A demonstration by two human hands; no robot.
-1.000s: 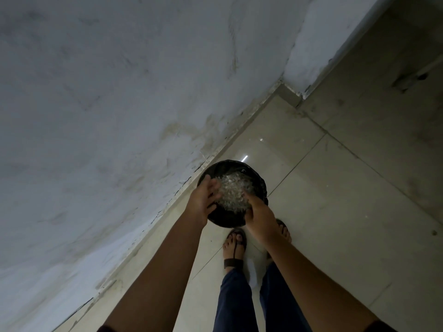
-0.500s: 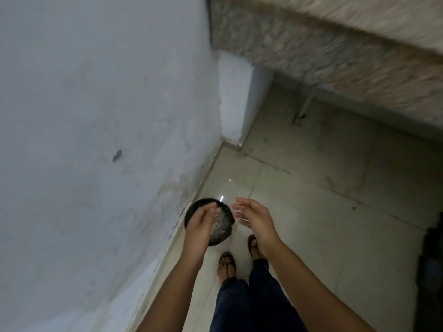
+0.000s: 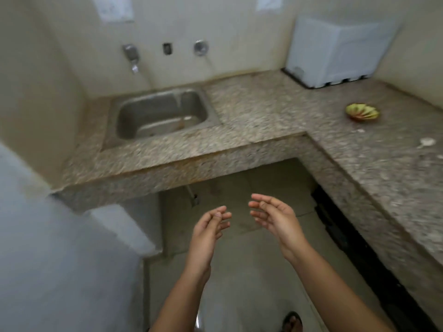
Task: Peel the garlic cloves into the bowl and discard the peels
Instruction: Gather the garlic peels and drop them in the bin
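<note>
Left hand [image 3: 208,232], right hand [image 3: 275,219] apart — countertop edge [image 3: 215,168] beyond

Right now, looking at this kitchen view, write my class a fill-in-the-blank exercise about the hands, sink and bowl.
1. The left hand and right hand hold ____.
2. The tap above the sink is fixed to the ____.
3. The bowl stands on the counter, to the ____ of the sink.
Missing words: nothing; wall; right.
</note>
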